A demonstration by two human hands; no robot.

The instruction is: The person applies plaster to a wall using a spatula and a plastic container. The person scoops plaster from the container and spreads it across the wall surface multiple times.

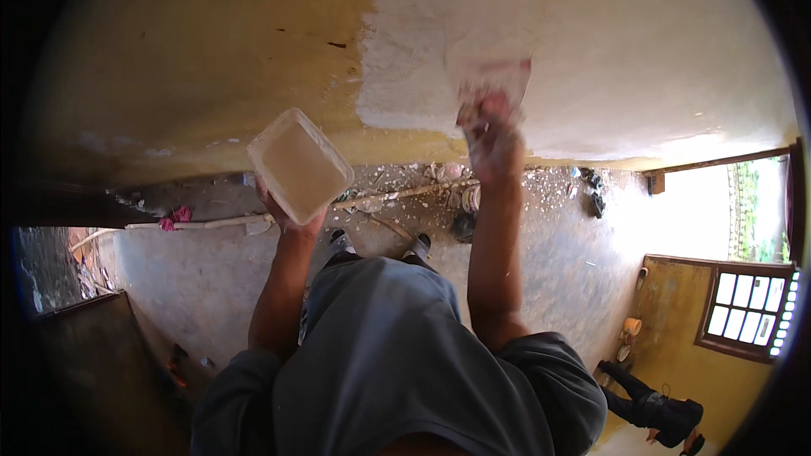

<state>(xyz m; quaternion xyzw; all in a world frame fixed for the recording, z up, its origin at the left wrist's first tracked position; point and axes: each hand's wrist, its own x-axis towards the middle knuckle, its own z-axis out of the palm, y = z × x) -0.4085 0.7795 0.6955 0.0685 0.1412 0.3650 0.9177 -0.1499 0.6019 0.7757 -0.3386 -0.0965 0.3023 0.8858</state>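
Dark grey cloth of the shirt (380,355) lies nearest, below a broad wall (591,17), yellow to the left of a ragged boundary and pale to its right. Along the wall's foot runs the grey floor (549,270). Near that edge lies a long pole (405,193), just ahead of the feet (420,245), so a careless step forward could catch it and cause a stumble.

Left of the ragged boundary, in front of the yellow part, is a squarish tub (300,165), open top toward the camera. The left hand (302,228) grasps it from the side and below; with no other support showing, a loosened hold or steep tilt could drop or spill it. How full it is, I cannot tell.

The right hand (497,148) is clenched round a flat scraper (498,76) before the pale part. Motion blur hides whether the blade touches; a corner angled inward could gouge the surface. Smallest, white flecks (541,203) strew the floor's wall-side edge and could slide underfoot.
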